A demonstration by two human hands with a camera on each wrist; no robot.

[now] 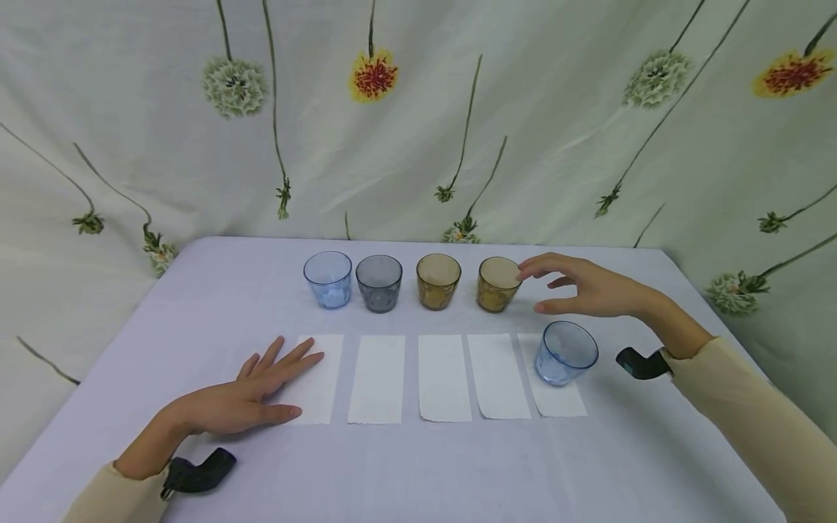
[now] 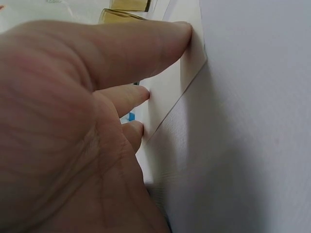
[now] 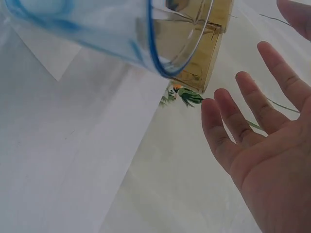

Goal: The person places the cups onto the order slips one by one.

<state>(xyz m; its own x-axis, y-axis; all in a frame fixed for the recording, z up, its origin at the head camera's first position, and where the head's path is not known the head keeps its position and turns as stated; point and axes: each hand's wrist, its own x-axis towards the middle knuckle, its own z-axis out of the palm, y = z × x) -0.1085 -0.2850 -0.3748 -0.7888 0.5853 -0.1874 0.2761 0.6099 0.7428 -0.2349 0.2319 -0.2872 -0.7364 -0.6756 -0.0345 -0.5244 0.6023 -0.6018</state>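
Observation:
My left hand rests spread at the left end of the row, its fingertips on a white paper strip. In the left wrist view the thumb and fingertips touch that paper. Over the back right of the table, my right hand hovers with fingers apart, beside the rightmost amber glass. Whether a fingertip touches its rim I cannot tell. Below that hand a light-blue glass stands on the rightmost paper strip; in the right wrist view this blue glass lies close before the palm.
Along the back stand a blue glass, a grey glass and another amber glass. More paper strips lie side by side on the white tablecloth. Behind hangs a flower-printed cloth.

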